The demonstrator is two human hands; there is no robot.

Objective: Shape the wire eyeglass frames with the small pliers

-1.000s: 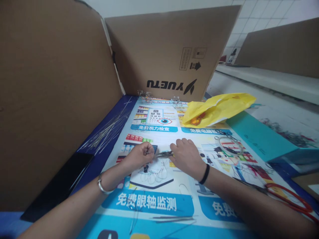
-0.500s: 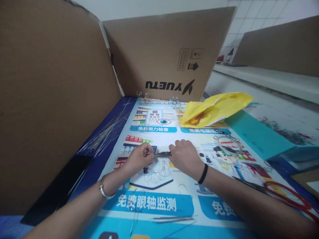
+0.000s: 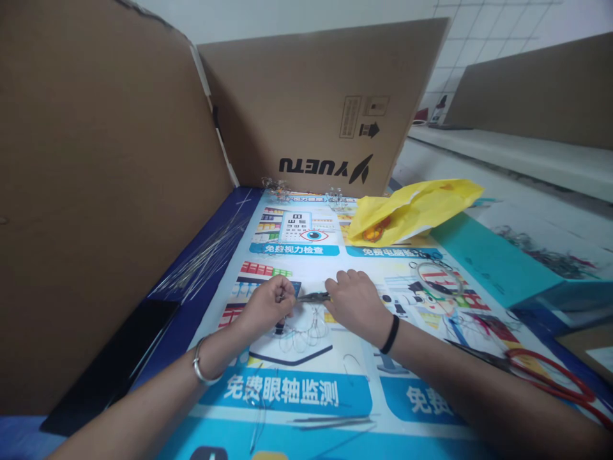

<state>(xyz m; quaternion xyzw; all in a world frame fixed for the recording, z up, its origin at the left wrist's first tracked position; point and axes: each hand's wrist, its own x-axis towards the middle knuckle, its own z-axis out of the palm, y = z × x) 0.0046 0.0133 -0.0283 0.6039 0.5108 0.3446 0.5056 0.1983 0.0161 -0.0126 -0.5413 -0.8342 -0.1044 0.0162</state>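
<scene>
My right hand [image 3: 357, 303] is closed around the handles of a pair of pliers [image 3: 313, 297], whose narrow jaws point left. Close to the jaw tips, my left hand [image 3: 272, 303] pinches thin wire; its fingers hide most of what they grip. Below the pliers hangs or lies a piece of looped wire [image 3: 304, 335] with several petal-like loops, over the printed sheet [image 3: 316, 275]. Whether the jaws grip the wire is too small to tell.
Long wires [image 3: 205, 252] lie at the left beside a black flat panel [image 3: 110, 364]. Red-handled scissors [image 3: 550, 377], a wire coil [image 3: 438, 281], a yellow bag [image 3: 416, 211] and a teal box [image 3: 502, 262] are at the right. Cardboard walls [image 3: 306, 102] stand behind and left.
The looped wire below the pliers has shifted slightly. Both hands stay in nearly the same place with the same grips.
</scene>
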